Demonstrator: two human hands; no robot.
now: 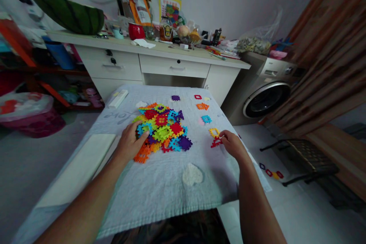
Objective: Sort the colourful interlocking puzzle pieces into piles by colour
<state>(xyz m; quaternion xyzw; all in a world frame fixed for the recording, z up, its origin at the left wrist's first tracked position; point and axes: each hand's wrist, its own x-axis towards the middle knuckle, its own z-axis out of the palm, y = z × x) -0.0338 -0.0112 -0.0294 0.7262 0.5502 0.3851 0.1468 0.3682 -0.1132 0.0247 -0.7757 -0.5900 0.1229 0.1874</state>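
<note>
A heap of colourful plastic interlocking pieces (161, 121), square with notched edges, lies on the cloth-covered table. My left hand (130, 141) is at the heap's left side, its thumb and fingers around a blue square frame piece (146, 126). To the right, my right hand (233, 145) has its fingers closed on the edge of a red interlocking piece (216, 142). A yellow frame piece (214, 132) lies just beyond it. Farther back in a loose column are a blue piece (206, 119), an orange one (202, 106) and a red frame (198, 97).
A purple piece (175, 98) lies near the table's far edge. A white box (118, 99) sits at the far left corner. Behind stands a cluttered white desk (114, 61), with a washing machine (257, 87) to its right. Several linked pieces (271, 173) lie on the floor near a stool (309, 160).
</note>
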